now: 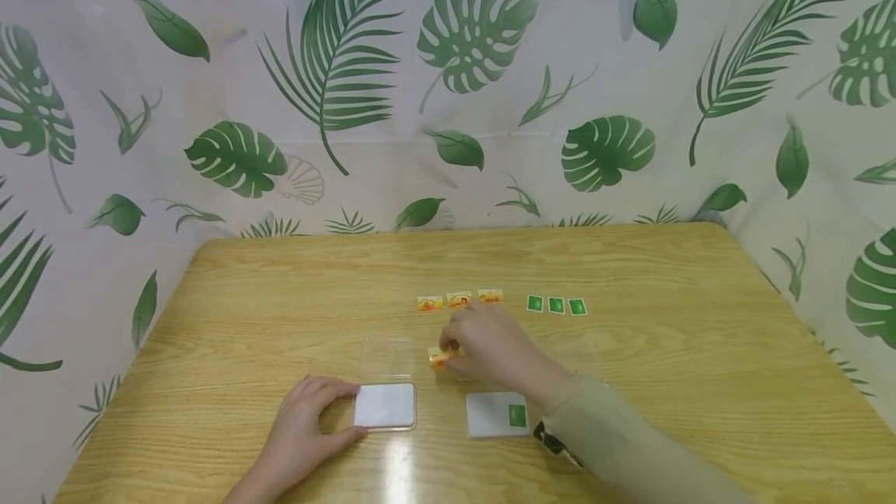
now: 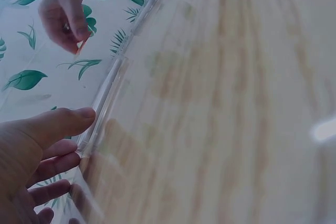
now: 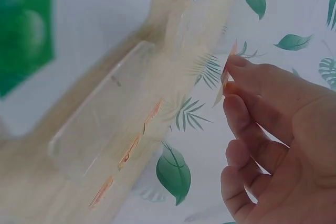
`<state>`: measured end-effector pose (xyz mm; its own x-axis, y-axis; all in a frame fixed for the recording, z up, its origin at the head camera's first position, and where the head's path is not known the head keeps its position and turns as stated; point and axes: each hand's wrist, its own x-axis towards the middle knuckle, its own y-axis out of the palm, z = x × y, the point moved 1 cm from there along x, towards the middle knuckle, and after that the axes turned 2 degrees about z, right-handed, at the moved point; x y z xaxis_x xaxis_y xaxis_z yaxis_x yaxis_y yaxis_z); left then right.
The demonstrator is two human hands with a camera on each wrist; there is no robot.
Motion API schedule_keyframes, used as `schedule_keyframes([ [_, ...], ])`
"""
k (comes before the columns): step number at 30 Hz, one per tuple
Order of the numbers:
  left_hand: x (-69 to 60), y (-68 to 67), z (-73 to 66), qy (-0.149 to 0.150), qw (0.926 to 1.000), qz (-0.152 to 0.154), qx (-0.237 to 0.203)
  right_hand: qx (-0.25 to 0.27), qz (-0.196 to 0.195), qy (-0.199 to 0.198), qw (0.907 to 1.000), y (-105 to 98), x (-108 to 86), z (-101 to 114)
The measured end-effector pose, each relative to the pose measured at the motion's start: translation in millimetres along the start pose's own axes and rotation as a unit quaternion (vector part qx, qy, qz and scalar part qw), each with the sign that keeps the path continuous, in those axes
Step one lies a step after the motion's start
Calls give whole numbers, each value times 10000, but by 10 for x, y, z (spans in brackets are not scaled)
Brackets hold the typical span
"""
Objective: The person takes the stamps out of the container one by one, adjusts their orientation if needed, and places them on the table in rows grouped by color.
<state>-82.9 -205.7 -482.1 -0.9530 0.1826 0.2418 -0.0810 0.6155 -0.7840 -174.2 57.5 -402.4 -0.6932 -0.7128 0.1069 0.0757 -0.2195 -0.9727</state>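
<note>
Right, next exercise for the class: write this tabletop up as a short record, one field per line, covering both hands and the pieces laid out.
Left hand: holds the left white card at its left edge
Right hand: pinches an orange piece
Orange row: three pieces, the middle one partly hidden by fingers
Green row: three pieces, right of the orange row
Right white card: bears one green piece near its right end
Surface: wood-grain table
</note>
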Motion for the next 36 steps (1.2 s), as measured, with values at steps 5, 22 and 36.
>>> schedule_keyframes([
  [5, -3, 0, 14, -17, 10000, -16, 30, 98, 69, 73, 9999, 8, 259, -26],
  [22, 5, 9, 44, 116, 9999, -58, -41, -246, 374, 657, 9968, 185, 991, -205],
  [36, -1, -5, 32, 115, 9999, -60, -28, -120, 781, 1086, 9909, 428, 1229, -224],
])
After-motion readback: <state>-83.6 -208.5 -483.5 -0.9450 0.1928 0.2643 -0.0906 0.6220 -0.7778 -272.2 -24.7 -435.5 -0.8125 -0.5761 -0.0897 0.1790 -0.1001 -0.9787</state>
